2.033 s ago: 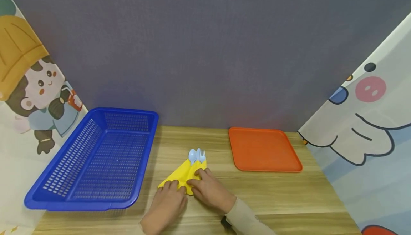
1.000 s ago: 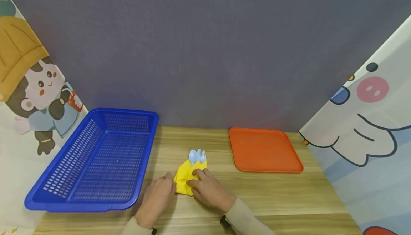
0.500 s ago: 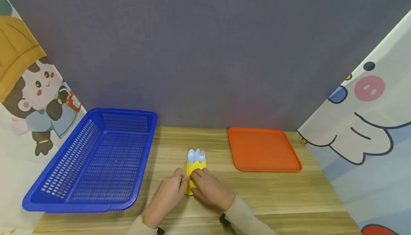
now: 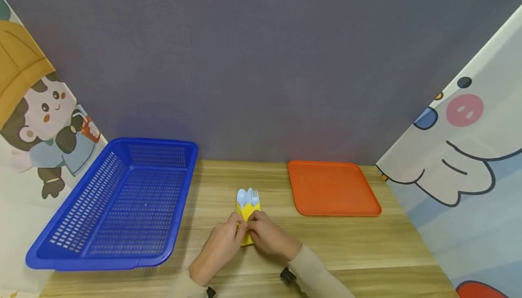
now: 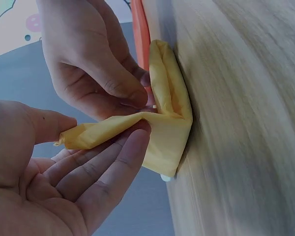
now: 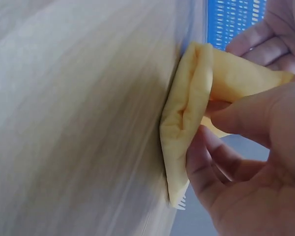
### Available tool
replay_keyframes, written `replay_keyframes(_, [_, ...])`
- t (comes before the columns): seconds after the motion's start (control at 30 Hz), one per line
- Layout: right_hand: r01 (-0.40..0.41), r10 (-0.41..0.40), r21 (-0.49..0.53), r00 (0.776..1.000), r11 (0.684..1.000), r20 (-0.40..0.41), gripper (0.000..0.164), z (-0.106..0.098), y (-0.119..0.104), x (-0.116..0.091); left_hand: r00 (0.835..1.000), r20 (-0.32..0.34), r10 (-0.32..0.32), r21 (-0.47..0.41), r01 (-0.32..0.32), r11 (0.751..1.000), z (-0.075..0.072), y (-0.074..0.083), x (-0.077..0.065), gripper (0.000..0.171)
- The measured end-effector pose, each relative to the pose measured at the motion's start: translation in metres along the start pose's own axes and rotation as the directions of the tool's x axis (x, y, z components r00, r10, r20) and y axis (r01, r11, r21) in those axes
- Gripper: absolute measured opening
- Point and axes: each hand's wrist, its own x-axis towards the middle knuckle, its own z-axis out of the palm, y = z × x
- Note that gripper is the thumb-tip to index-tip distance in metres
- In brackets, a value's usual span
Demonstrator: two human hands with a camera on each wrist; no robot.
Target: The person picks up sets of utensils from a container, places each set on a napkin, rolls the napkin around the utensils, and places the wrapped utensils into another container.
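Note:
A yellow napkin (image 4: 247, 241) is folded round a light blue spoon (image 4: 241, 197) and fork (image 4: 255, 198). A slim light blue piece, like a knife blade, shows between them; their lower parts are hidden in the cloth. My left hand (image 4: 222, 242) pinches a raised napkin flap (image 5: 101, 132) between thumb and fingers, lifted off the table. From the other side my right hand (image 4: 272, 238) holds the folded bundle, its thumb and fingertips (image 6: 199, 147) on the cloth. Both hands' fingertips meet over the middle of the napkin.
A blue perforated basket (image 4: 179, 225) stands on the left of the wooden table (image 4: 346, 252). An orange-red tray (image 4: 334, 189) lies at the back right. A grey partition (image 4: 261, 62) rises behind, with cartoon-printed panels at both sides.
The left hand has drawn the napkin's left part rightward over the bundle, so the spread-out corner is gone. Both hands have come together at its middle. The cutlery has barely moved.

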Motion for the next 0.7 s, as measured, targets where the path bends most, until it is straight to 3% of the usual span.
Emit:
replay_keyframes(0.33, [-0.087,0.079,0.151,0.995,0.985,0.059,0.019,-0.004,0.009,0.003,0.999,0.005,0.033,0.017,-0.033,0.999,0.009,0.004,0.003,0.009])
replay_keyframes(0.6, [-0.193,0.171,0.295,0.98,0.936,0.098,0.027,-0.005,0.018,0.001,0.997,-0.019,0.08,0.051,-0.079,0.996,0.018,0.005,0.001,0.009])
replay_keyframes(0.7, [-0.206,0.191,0.328,0.979,0.922,0.078,0.028,-0.005,0.019,0.0,0.997,0.012,0.08,0.059,-0.081,0.995,0.02,0.006,0.0,0.01])
